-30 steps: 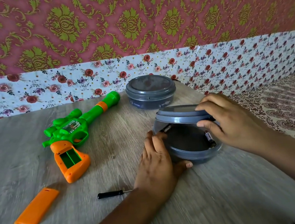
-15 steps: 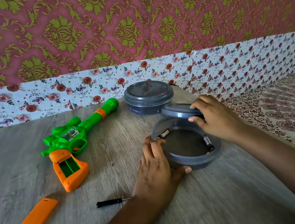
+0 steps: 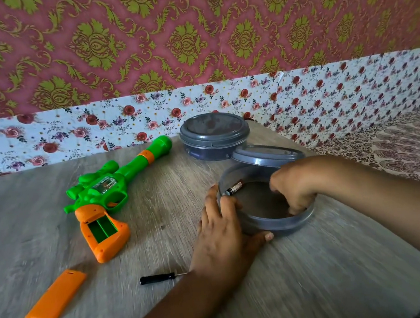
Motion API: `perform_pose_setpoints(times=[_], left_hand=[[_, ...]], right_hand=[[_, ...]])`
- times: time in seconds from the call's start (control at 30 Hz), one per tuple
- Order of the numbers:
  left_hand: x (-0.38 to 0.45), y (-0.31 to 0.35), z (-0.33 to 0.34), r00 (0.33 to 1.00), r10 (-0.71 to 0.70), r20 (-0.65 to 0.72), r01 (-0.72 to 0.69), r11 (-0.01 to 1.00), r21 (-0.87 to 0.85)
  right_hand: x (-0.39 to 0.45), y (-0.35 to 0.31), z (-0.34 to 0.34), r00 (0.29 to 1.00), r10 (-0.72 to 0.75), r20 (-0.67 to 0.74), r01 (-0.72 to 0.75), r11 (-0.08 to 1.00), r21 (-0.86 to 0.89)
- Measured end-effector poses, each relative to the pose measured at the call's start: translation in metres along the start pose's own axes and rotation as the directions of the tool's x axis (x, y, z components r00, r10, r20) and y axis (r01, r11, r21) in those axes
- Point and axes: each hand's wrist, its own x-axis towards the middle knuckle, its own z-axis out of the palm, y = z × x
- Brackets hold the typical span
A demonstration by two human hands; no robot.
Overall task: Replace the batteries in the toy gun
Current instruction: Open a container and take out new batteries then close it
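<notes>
Two bare forearms — left hand (image 3: 221,232), right hand (image 3: 294,188) — no sleeves.

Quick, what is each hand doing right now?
Left hand: fingers and thumb curled round the open grey container, holding it steady.
Right hand: reaching inside the container, fingers curled down; whether it holds anything cannot be told.

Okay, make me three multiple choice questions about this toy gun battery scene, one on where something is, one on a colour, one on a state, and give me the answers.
1. Where is the battery cover?
A. on the table, nearer than the toy gun
B. on the gun's grip
C. in a container

2. What colour is the gun's barrel?
A. blue
B. green
C. grey

3. How is the open container nearest the hands?
A. lid shut
B. lid off, behind it
C. upside down

Answers: 1 A, the cover lies apart from the toy gun, whose bay shows empty; 2 B, green with an orange band; 3 B, its lid lies behind while the right hand reaches inside and the left hand steadies it.
</notes>
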Motion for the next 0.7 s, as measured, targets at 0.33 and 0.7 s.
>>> perform_pose_setpoints(times=[0.33,0.7], left_hand=[[-0.001,0.003,-0.002,1.000,-0.017,0.016,0.017,1.000,0.013],[0.011,0.028,-0.036,0.980,-0.095,0.177,0.053,0.973,0.226]], right_hand=[[0.011,-0.006,0.003,0.994,-0.099,-0.050,0.101,0.995,0.021],[0.013,0.012,0.026,0.935,-0.074,-0.347,0.166,0.956,0.242]])
